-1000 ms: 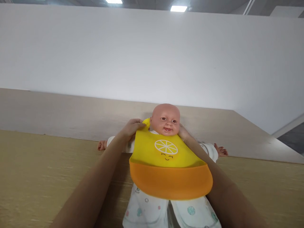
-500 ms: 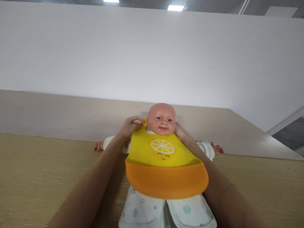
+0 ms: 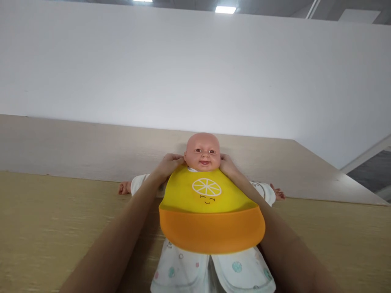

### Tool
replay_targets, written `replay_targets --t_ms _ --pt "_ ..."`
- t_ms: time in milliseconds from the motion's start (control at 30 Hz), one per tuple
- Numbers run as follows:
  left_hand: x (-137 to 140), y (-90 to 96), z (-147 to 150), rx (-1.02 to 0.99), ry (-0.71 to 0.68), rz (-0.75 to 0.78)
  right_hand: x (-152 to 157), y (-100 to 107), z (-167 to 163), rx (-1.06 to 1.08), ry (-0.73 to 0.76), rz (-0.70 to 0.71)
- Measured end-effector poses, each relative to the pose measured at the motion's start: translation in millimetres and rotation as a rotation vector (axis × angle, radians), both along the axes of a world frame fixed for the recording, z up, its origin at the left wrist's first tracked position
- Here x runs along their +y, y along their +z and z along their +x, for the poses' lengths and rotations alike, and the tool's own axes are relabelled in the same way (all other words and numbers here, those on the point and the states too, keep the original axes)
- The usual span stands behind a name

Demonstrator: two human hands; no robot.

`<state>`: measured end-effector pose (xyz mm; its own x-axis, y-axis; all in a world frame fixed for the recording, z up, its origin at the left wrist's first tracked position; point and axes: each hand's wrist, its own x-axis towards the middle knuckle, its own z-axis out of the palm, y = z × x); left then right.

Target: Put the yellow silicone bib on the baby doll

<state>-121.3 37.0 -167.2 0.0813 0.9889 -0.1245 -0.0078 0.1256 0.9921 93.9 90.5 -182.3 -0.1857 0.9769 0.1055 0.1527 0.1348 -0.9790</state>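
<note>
Both forearms run forward, converging. Left hand (image 3: 169,163) knuckles up, fingers curled inward toward the right. Right hand (image 3: 227,165) mirrors it, fingers bent; tips hidden, so grip probably closed but unconfirmed. Wrists roughly level, well apart.

Doll (image 3: 202,152) lies face-up on tan table (image 3: 45,228) — yellow bib (image 3: 207,203) with orange pocket over its chest. Left hand (image 3: 168,165) and right hand (image 3: 227,165) grip the bib's neck ends either side of the doll's head.

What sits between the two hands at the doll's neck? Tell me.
In the head view, the doll's head sits between the left hand and right hand, above the yellow bib.
</note>
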Motion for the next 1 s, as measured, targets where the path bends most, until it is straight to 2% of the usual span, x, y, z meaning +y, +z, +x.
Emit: replay_targets --t_ms 100,200,400,500,600,733,1000 --pt "0.8 -0.2 1.7 -0.068 0.043 0.018 3.1 1.7 3.7 -0.130 -0.016 0.038" --pt "2.2 -1.7 3.0 -0.095 0.098 0.056 4.0 2.9 6.8 -0.153 -0.018 0.042" --pt "3.3 -2.3 4.4 -0.078 0.096 0.081 -4.8 15.3 7.9 0.081 0.037 -0.187" --pt "3.0 0.5 5.0 -0.078 0.093 0.081 -9.9 24.5 7.5 0.056 0.056 -0.212" --pt "3.9 2.5 4.9 -0.059 0.129 0.067 -11.4 27.8 6.7 0.019 0.011 -0.215" --pt "6.3 2.8 5.0 -0.080 0.155 0.044 -9.0 23.8 5.7 -0.023 -0.054 -0.232" --pt "8.1 -5.4 6.8 -0.107 0.178 0.023 1.6 4.1 6.4 -0.081 -0.093 -0.238"
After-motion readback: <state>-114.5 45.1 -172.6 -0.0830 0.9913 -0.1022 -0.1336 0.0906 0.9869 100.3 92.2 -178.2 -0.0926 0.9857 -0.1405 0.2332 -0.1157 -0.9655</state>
